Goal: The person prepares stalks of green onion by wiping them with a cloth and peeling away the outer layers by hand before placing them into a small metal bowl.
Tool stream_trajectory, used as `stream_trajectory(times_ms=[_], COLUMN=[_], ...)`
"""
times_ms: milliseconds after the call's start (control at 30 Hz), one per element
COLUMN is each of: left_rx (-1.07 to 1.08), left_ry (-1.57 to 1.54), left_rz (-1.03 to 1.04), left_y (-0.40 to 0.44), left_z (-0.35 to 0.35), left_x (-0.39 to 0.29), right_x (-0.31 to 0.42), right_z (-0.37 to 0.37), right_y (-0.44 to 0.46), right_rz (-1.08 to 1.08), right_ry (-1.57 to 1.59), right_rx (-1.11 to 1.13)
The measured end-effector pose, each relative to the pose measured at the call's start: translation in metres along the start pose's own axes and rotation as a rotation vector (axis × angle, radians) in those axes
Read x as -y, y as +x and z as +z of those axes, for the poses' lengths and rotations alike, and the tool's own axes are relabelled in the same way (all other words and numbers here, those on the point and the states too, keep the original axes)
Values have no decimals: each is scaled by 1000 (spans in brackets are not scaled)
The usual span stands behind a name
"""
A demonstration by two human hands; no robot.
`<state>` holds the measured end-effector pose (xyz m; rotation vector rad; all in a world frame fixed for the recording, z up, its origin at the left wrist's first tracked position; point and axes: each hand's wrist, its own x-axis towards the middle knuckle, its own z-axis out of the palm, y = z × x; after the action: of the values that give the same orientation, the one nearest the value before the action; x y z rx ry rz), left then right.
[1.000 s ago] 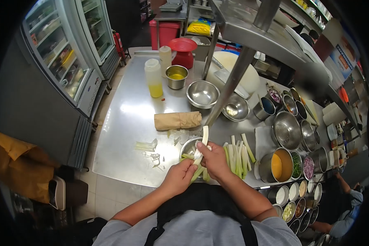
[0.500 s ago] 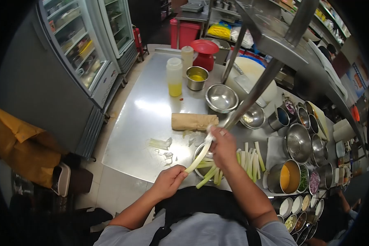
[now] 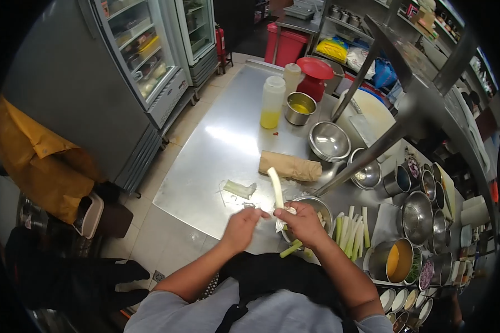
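Note:
My right hand (image 3: 304, 225) is closed around a pale green-white vegetable stalk (image 3: 276, 186), leek or celery by its look, and a crumpled white cloth or paper (image 3: 284, 220). The stalk stands tilted upward from the fist. Just left of it, my left hand (image 3: 243, 228) has its fingers drawn together; what they pinch, if anything, is unclear. Below my right hand, a steel bowl (image 3: 329, 213) holds cut pieces, partly hidden by the hand. A greener stalk piece (image 3: 290, 249) sticks out at its near side. Several long stalks (image 3: 351, 233) lie right of the bowl.
A brown paper-wrapped roll (image 3: 290, 166) lies ahead on the steel table (image 3: 205, 161), with peelings (image 3: 240, 189) nearer. A squeeze bottle (image 3: 273, 102), oil pot (image 3: 300, 108), red scale (image 3: 315, 75) and steel bowls (image 3: 330, 141) stand behind. A metal post (image 3: 366, 158) slants across the right.
My left hand has let go of the stalk's lower end and moved apart from it. The stalk now points up from my right hand. The view has shifted left.

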<state>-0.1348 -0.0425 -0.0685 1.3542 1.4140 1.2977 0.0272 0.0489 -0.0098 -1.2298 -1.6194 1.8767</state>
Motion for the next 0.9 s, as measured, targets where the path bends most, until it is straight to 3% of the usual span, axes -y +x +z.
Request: stream_trajectory(times_ms=[67,100,133,200,233,367,467,533,567,633,667,733,800,900], left_rx=[-46,21,40,-105,-141,28,105,71,68,85,99,77,164,280], left_ry=[-326,-418,-424,-450,-609,-629,-672,-339,-339,87,305,327,758,864], left_rz=[-313,-365,-363,-306,-413,-393,-316,-232,-235,-83,-7,-18,272,258], left_y=[15,19,20,23,24,32,33,33,35,37,38,43,43,41], left_z=[-6,-6,1,18,20,42,53,50,48,39,34,42,52,69], left_x=[-6,-13,-15,-19,-26,-20,-15,-9,-9,-7,-7,-8,-11,-22], right_x=[2,-7,-10,-12,-16,-21,-36,-48,-51,-97,-102,-112,-114,-107], right_z=[-1,3,6,7,1,-34,-64,-101,-116,-149,-155,-159,-155,-154], right_y=[-6,-7,-12,-20,-25,-57,-84,-108,-120,-133,-136,-135,-134,-134], right_rz=[-46,-176,-170,-60,-130,-91,-119,30,139,70,165,245,212,122], right_ry=[-253,-351,-353,-346,-331,-407,-421,-562,-685,-994,-1035,-1067,-1054,-1028], right_rx=[91,110,90,191,195,19,-304,-479,-556,-726,-717,-660,-662,-733])
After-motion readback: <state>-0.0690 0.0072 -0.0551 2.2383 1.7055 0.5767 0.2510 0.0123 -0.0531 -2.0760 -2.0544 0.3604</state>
